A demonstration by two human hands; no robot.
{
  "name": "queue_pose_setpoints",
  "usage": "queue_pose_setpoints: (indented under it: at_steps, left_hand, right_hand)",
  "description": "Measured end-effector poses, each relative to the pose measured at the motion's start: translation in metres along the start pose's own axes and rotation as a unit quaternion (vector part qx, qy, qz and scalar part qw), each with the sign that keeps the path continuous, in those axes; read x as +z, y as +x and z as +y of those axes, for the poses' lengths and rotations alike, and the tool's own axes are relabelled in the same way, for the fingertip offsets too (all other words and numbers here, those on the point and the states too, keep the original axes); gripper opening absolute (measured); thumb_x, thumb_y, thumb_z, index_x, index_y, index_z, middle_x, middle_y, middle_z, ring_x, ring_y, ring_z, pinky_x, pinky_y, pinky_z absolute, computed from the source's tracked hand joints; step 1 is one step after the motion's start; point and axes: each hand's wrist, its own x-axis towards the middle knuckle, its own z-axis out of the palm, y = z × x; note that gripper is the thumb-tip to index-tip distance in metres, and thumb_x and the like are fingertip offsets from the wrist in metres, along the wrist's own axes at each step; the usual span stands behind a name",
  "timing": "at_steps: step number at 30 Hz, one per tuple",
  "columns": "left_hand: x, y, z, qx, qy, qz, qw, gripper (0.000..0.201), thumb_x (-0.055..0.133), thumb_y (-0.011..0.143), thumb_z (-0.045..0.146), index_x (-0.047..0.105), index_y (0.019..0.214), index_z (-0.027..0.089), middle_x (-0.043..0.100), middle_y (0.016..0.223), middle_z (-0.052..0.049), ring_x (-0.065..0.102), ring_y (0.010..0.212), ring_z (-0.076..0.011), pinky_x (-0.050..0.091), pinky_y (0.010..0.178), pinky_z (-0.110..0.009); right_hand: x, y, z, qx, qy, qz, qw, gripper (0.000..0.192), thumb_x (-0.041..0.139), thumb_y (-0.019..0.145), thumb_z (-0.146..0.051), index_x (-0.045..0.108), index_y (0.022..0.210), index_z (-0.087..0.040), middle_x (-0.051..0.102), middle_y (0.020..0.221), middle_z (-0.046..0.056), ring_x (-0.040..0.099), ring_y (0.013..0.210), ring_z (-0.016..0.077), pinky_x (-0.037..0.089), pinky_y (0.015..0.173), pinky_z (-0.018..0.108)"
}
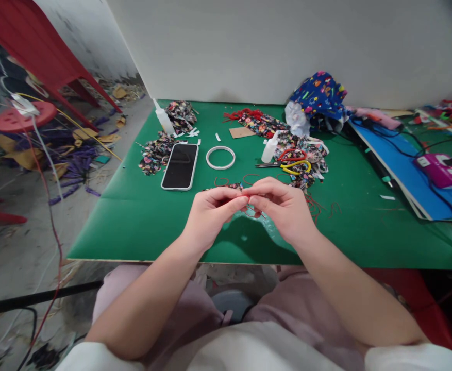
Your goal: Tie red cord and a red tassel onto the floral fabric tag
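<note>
— Red cord [248, 208], thin and limp, pinched between left hand [210, 214] and right hand [283, 208] over green mat [133, 226].
— Fingertips pressed together on it. Light, floppy, probably slippery; best gripped near the ends. Phone [180, 166] just beyond.

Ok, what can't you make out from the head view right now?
- What the hands pinch: left hand and right hand meet fingertip to fingertip, covering it; only a thin red strand shows.
- Scissors: blades half lost against patterned fabric scraps.
- Pink device: label too small to read.
- Far right items: cut off by the frame edge.
</note>
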Motion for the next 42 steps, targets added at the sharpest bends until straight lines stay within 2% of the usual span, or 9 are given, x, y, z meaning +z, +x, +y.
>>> queue_pose_setpoints:
  at_steps: [6,9,12,16,22,25,31,38,42]
  left_hand:
    - [0.002,-0.004,0.0,0.08,0.061,0.025,0.995,0.007,0.07,0.07,0.028,0.071,0.072,0.021,0.067,0.064,0.0,0.055,0.056,-0.0087,0.039,0.048,-0.019]
    - [0.004,-0.006,0.0,0.096,0.07,0.044,0.992,0.008,0.07,0.07,0.027,0.072,0.073,0.02,0.068,0.066,0.0,0.057,0.058,-0.01,0.042,0.051,-0.02]
    - [0.005,-0.006,-0.001,0.094,0.036,0.063,0.993,0.007,0.07,0.07,0.026,0.072,0.074,0.021,0.069,0.069,0.0,0.058,0.058,-0.0098,0.044,0.052,-0.02]
    - [0.005,-0.005,-0.003,0.097,-0.006,0.056,0.994,0.005,0.069,0.073,0.024,0.072,0.076,0.022,0.069,0.072,0.001,0.059,0.061,-0.0088,0.046,0.056,-0.019]
    - [0.002,-0.004,-0.006,0.182,0.049,0.045,0.981,0.009,0.067,0.074,0.019,0.072,0.078,0.024,0.068,0.071,0.001,0.059,0.065,-0.0088,0.046,0.063,-0.021]
    - [0.001,-0.004,-0.007,0.23,0.09,0.044,0.968,0.012,0.066,0.075,0.017,0.072,0.081,0.026,0.068,0.071,0.001,0.059,0.065,-0.0089,0.046,0.063,-0.022]
    - [0.001,-0.007,-0.006,0.29,0.121,0.055,0.948,0.017,0.065,0.075,0.014,0.072,0.085,0.027,0.07,0.076,0.001,0.06,0.067,-0.0103,0.047,0.062,-0.023]
    - [0.004,-0.011,-0.001,0.264,0.086,0.051,0.959,0.012,0.066,0.075,0.021,0.073,0.083,0.027,0.07,0.075,-0.002,0.062,0.069,-0.014,0.048,0.064,-0.028]
    - [0.004,-0.012,0.0,0.254,0.075,0.048,0.963,0.012,0.067,0.075,0.021,0.073,0.083,0.028,0.07,0.074,-0.001,0.062,0.069,-0.0133,0.048,0.063,-0.027]
  right_hand:
    - [0.001,-0.001,-0.002,0.004,-0.01,0.03,0.999,0.007,0.068,0.072,-0.027,0.07,0.078,-0.024,0.061,0.081,-0.001,0.057,0.064,0.0089,0.049,0.049,0.019]
    - [0.004,-0.003,-0.003,0.005,-0.013,0.057,0.998,0.008,0.069,0.071,-0.029,0.068,0.076,-0.024,0.063,0.079,-0.001,0.056,0.061,0.0085,0.049,0.049,0.019]
    - [0.007,-0.004,-0.003,0.043,0.031,0.076,0.996,0.011,0.068,0.072,-0.033,0.066,0.077,-0.023,0.062,0.07,-0.002,0.055,0.054,0.008,0.049,0.045,0.019]
    - [0.009,-0.004,-0.001,0.103,0.078,0.056,0.99,0.017,0.065,0.074,-0.037,0.063,0.074,-0.02,0.061,0.066,-0.002,0.053,0.052,0.0082,0.049,0.042,0.019]
    - [0.013,-0.005,-0.002,0.136,0.137,0.027,0.981,0.015,0.069,0.069,-0.032,0.064,0.07,-0.018,0.06,0.06,-0.004,0.05,0.049,0.0054,0.047,0.041,0.016]
    - [0.014,-0.005,-0.002,0.135,0.155,0.032,0.978,0.012,0.072,0.066,-0.028,0.066,0.069,-0.018,0.058,0.056,-0.005,0.049,0.047,0.0047,0.046,0.04,0.014]
    - [0.015,-0.007,-0.004,0.116,0.173,0.023,0.978,0.011,0.073,0.065,-0.026,0.066,0.069,-0.019,0.061,0.064,-0.004,0.05,0.047,0.0041,0.045,0.039,0.015]
    - [0.014,-0.009,-0.007,0.064,0.156,-0.023,0.985,0.009,0.068,0.072,-0.025,0.062,0.073,-0.019,0.056,0.066,-0.006,0.05,0.045,0.0031,0.046,0.039,0.015]
    - [0.015,-0.01,-0.01,0.047,0.132,-0.023,0.99,0.009,0.065,0.074,-0.026,0.06,0.074,-0.019,0.055,0.067,-0.006,0.05,0.048,0.0032,0.046,0.04,0.014]
